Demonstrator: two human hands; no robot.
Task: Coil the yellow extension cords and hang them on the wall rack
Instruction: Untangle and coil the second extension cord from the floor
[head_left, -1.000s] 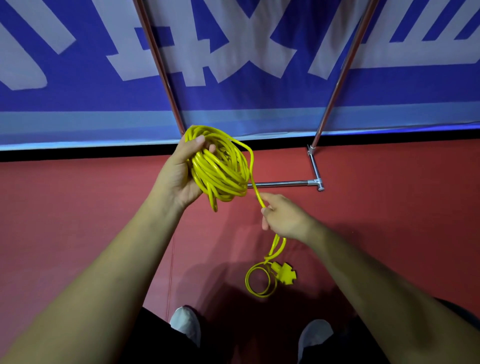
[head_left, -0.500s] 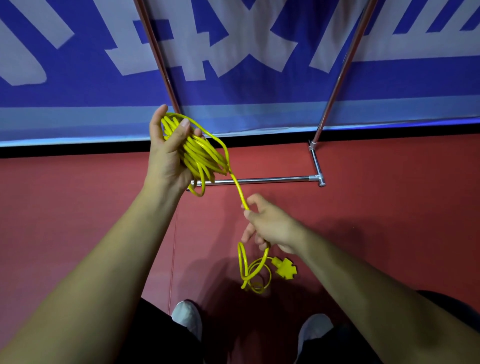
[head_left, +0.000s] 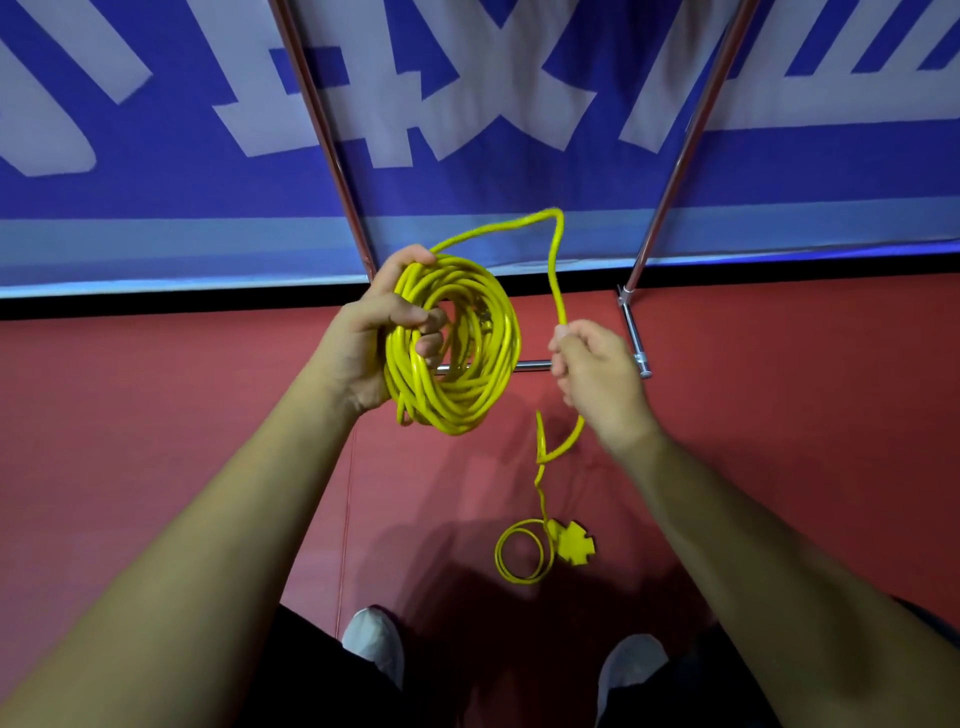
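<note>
One yellow extension cord (head_left: 557, 270), thin and glossy, mostly gathered into a round coil (head_left: 460, 413) of many overlapping turns, too many to count. Held up in front of the body, above the red floor (head_left: 156, 426), by the left hand (head_left: 363, 348), with fingers curled through the middle of the coil and thumb laid over its top.

From the top of the coil, a single free strand arching up and to the right, bending sharply, then dropping to the right hand (head_left: 597, 379). Pinched there between thumb and curled fingers, to the right of the coil and apart from it. Below that hand, kinked into a hanging V, then running down to the floor.

On the floor, one small loop (head_left: 497, 553) of about two turns and, just beside it, one flat yellow socket end (head_left: 570, 543) with a notched, cross-like outline.

Behind the hands, one metal rack (head_left: 535, 366): two slanted uprights and one low crossbar, the crossbar partly hidden by the coil. Further back, one blue banner (head_left: 156, 192) with large pale characters. At the bottom edge, two pale shoes (head_left: 374, 642), one on each side.
</note>
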